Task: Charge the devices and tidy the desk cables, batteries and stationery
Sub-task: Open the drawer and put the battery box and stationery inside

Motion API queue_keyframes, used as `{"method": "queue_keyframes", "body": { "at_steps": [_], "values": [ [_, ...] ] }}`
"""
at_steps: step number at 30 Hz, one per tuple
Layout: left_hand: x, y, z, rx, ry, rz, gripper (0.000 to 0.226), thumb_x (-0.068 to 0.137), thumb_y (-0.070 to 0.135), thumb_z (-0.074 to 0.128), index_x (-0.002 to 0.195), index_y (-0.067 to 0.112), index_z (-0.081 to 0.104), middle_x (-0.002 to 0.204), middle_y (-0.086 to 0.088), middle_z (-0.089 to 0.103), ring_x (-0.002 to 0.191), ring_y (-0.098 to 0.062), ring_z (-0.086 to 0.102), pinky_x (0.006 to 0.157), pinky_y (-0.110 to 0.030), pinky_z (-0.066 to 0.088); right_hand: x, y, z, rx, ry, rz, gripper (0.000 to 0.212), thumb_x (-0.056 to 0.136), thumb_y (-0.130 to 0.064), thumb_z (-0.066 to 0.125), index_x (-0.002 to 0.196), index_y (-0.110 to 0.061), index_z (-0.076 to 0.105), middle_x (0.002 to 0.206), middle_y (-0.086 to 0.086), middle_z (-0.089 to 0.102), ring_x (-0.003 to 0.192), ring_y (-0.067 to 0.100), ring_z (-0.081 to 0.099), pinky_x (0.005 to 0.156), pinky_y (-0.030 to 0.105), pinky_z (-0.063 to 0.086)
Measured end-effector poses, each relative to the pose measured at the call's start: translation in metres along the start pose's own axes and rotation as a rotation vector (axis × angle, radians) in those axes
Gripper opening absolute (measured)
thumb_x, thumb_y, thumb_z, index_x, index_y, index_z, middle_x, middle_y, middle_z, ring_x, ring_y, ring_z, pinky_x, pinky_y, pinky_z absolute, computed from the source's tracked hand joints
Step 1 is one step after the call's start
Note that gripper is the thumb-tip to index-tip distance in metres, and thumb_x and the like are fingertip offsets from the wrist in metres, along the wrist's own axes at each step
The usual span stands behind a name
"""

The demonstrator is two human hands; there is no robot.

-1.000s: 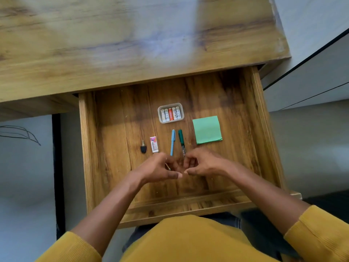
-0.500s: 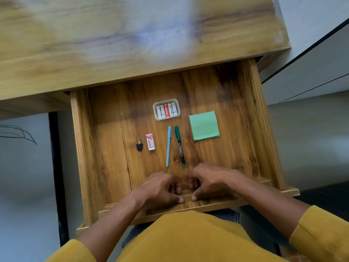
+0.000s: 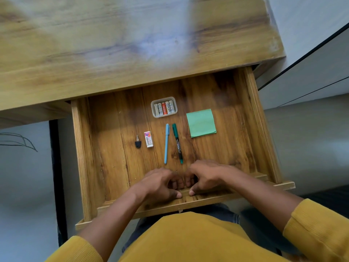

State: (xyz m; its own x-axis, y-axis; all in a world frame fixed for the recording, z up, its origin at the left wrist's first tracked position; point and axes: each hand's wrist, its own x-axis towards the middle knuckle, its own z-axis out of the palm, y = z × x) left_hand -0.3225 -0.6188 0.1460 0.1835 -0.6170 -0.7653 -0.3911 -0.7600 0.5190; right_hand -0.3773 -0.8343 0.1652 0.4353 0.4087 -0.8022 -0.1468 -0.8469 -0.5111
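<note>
The surface [image 3: 132, 44] is blurred and cut off at the top and left edges. The drawer's [image 3: 83, 157] far end is hidden under it. Curled fingers [image 3: 174, 183] of both hands are partly hidden. Battery [image 3: 164, 108] print is too small to read.

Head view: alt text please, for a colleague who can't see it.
Both hands, left and right, grip the front edge of an open wooden drawer. Inside lie a tray of batteries, two pens, green sticky notes, an eraser and a key.
</note>
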Motion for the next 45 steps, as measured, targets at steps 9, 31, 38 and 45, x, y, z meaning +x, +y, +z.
{"method": "queue_keyframes", "body": {
  "at_steps": [9, 31, 38, 45],
  "values": [
    [0.001, 0.010, -0.045, -0.029, 0.124, 0.007, 0.024, 0.089, 0.048, 0.079, 0.110, 0.041, 0.072, 0.102, 0.019, 0.069, 0.095, -0.002, 0.064, 0.087, -0.035, 0.060, 0.008, 0.003, -0.036, 0.002, 0.110, 0.016, 0.030, 0.087, -0.055, 0.076, 0.109, -0.036, 0.066, 0.104, -0.014, 0.064, 0.095, 0.011, 0.061, 0.084, 0.040, 0.056],
    [-0.048, 0.033, -0.113, 0.229, 0.506, -0.154, 0.058, 0.079, 0.077, 0.074, 0.127, 0.046, 0.064, 0.131, 0.016, 0.061, 0.118, -0.010, 0.052, 0.090, -0.033, 0.049, -0.005, -0.022, -0.114, -0.322, 0.597, 0.053, 0.028, 0.091, -0.063, 0.069, 0.092, -0.036, 0.062, 0.095, -0.009, 0.064, 0.086, 0.013, 0.061, 0.070, 0.032, 0.054],
    [-0.043, 0.036, -0.131, 0.265, 0.633, -0.229, 0.077, 0.079, 0.077, 0.073, 0.147, 0.047, 0.050, 0.155, 0.012, 0.045, 0.138, -0.018, 0.044, 0.101, -0.039, 0.050, -0.008, -0.030, -0.127, -0.524, 0.654, -0.076, 0.055, 0.084, -0.076, 0.065, 0.125, -0.039, 0.060, 0.119, -0.006, 0.055, 0.104, 0.015, 0.044, 0.083, 0.037, 0.041],
    [-0.026, 0.027, -0.146, 0.328, 0.829, -0.306, 0.130, 0.070, 0.079, 0.079, 0.169, 0.034, 0.009, 0.177, 0.002, 0.004, 0.164, -0.025, -0.001, 0.129, -0.049, 0.019, -0.008, -0.034, -0.160, -0.589, 0.805, 0.061, 0.127, 0.059, -0.093, 0.068, 0.161, -0.031, 0.027, 0.162, 0.005, 0.027, 0.149, 0.030, 0.024, 0.121, 0.052, 0.025]
  ]
}}
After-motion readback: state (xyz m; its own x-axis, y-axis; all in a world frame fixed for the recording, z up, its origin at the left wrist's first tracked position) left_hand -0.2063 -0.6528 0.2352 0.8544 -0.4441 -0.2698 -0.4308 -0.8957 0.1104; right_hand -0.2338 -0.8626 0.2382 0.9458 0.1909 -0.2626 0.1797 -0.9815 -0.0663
